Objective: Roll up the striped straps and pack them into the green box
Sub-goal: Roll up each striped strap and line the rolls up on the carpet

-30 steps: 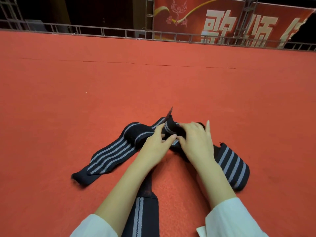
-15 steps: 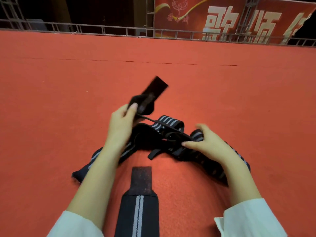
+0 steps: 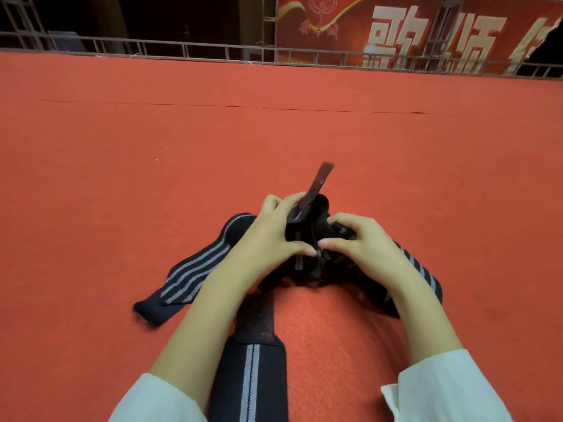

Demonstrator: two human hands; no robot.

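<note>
Both hands work low over the red carpet (image 3: 122, 178). Left hand (image 3: 268, 239) grips the bunched middle of a striped strap (image 3: 307, 229), fingers curled round its far side, thumb on the near side. Right hand (image 3: 362, 245) pinches the same bunch from the right, its thumb tip almost meeting the left thumb. A dark tab (image 3: 320, 181) sticks up tilted above the left fingers. The strap's loose ends trail flat on the carpet to either side. Second strap (image 3: 249, 379) lies between the forearms. Metal railing (image 3: 182, 50) and red banner (image 3: 396, 32) at the far edge.
</note>
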